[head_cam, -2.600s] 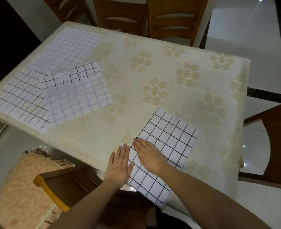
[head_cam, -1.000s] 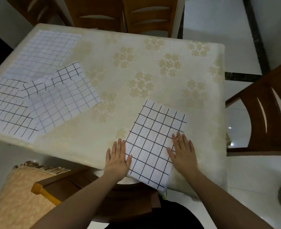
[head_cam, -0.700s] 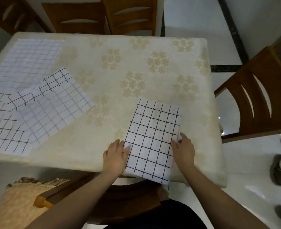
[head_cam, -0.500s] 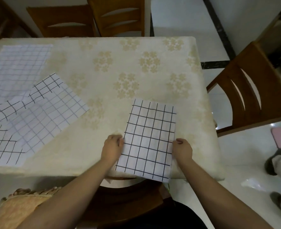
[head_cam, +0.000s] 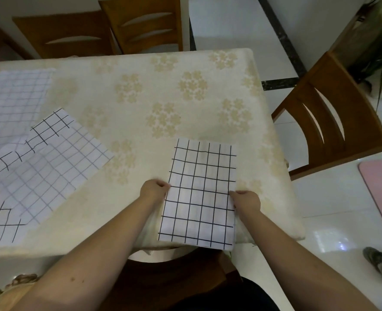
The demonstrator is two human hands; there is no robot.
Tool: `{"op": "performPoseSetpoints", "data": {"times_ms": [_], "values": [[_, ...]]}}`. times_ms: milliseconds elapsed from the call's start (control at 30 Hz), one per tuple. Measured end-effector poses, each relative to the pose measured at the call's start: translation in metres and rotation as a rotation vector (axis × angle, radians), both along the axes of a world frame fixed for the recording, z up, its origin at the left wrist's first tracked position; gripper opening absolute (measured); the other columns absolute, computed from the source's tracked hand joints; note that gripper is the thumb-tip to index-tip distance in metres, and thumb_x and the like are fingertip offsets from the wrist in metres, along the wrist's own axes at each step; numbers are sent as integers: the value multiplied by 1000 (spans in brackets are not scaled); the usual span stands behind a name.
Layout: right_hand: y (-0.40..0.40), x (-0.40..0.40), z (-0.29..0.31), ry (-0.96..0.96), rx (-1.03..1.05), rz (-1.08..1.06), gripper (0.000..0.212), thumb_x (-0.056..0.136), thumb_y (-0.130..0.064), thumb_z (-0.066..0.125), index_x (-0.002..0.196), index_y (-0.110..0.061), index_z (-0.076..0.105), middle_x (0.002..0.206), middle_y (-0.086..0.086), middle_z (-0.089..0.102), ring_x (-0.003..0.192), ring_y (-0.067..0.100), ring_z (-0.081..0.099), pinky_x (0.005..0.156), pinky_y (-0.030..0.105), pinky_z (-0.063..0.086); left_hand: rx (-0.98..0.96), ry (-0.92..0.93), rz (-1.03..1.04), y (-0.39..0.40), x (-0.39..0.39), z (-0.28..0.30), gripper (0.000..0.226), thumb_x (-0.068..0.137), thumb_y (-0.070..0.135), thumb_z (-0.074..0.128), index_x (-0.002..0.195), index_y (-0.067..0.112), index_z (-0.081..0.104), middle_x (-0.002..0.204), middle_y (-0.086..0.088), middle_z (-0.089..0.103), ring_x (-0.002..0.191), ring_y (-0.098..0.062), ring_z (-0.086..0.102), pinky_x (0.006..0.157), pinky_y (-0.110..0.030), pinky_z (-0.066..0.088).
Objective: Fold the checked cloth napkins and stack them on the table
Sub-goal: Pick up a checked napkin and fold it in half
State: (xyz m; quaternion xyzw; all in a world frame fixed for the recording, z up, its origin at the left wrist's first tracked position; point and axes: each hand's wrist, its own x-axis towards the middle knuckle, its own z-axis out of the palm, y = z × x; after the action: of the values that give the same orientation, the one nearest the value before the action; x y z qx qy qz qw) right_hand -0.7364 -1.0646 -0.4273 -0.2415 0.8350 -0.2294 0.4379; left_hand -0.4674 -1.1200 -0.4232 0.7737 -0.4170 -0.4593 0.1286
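In the lower centre of the head view, a folded checked napkin (head_cam: pixel 200 194) lies as an upright rectangle on the table (head_cam: pixel 163 90), its near edge reaching just past the table's front edge. The left hand (head_cam: pixel 153 190) grips the napkin's left edge about midway along, fingers curled onto the cloth. The right hand (head_cam: pixel 246 199) grips the right edge at about the same height, thumb on top. At the left of the frame, the unfolded napkins (head_cam: pixel 39 162) lie spread and overlapping, well apart from the folded one; how many there are cannot be told. The tablecloth is cream with a pale floral pattern. Wooden chairs (head_cam: pixel 333 122) stand at the right side and along the top edge. A pink mat (head_cam: pixel 380 187) shows at the right border.
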Motion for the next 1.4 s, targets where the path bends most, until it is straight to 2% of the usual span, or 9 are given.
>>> {"op": "performPoseSetpoints", "data": {"times_ms": [67,267,467,667,833,967,1100,1233,1400], "values": [[0,0,0,-8,-17,-23,28,87,-30,70,106,-11,71,101,7,71,96,26,66,85,32,52,-17,-5,-6,2,4,3,16,89,16,66,74,21,67,68,3,63,62,-15,55,60,-24,42],[3,1,8,-68,-141,-48,25,86,-28,72,102,-9,69,96,4,69,92,25,65,79,33,51,-61,172,43,5,9,12,10,93,7,60,86,13,65,68,-1,58,54,-13,49,43,-14,39],[4,-1,11,-188,-184,-92,35,81,-29,75,112,-22,59,101,6,68,93,26,67,87,47,56,-121,285,60,12,9,19,28,91,8,53,112,25,59,78,1,64,63,-16,54,59,-25,47],[5,-6,34,-329,-309,-27,35,87,-18,71,120,-24,61,99,7,66,61,9,53,51,22,40,-211,416,43,15,22,32,35,92,2,56,118,24,62,65,13,56,65,-12,49,63,-21,45],[0,-7,52,-397,-393,-22,38,88,-17,72,122,-29,61,93,0,66,58,5,51,47,23,36,-252,471,53,15,33,49,45,89,3,66,127,26,57,95,1,65,76,-9,57,71,-23,48],[-4,-8,66,-340,-458,46,24,90,-19,69,113,-27,69,98,3,65,64,9,51,52,25,40,-316,486,50,14,39,61,42,86,10,73,121,29,62,84,7,67,82,-7,61,81,-19,46],[-12,-12,81,-137,-503,250,15,89,-26,71,103,-29,73,96,-4,69,65,12,49,58,26,46,-434,344,-65,8,46,81,32,84,9,74,106,32,69,74,10,63,71,3,57,79,-12,41],[-27,-11,95,106,-519,492,15,87,-35,71,101,-30,73,91,-16,68,53,5,43,58,19,43,-546,-13,-252,1,57,103,19,85,18,75,101,27,73,84,7,69,71,12,58,66,-2,38],[-44,2,105,279,-602,650,12,90,-28,69,100,-26,74,100,-9,64,63,-3,48,62,10,35,-635,-276,-372,-8,68,124,8,88,18,70,95,20,72,95,4,61,81,-7,54,71,-23,39]]}}
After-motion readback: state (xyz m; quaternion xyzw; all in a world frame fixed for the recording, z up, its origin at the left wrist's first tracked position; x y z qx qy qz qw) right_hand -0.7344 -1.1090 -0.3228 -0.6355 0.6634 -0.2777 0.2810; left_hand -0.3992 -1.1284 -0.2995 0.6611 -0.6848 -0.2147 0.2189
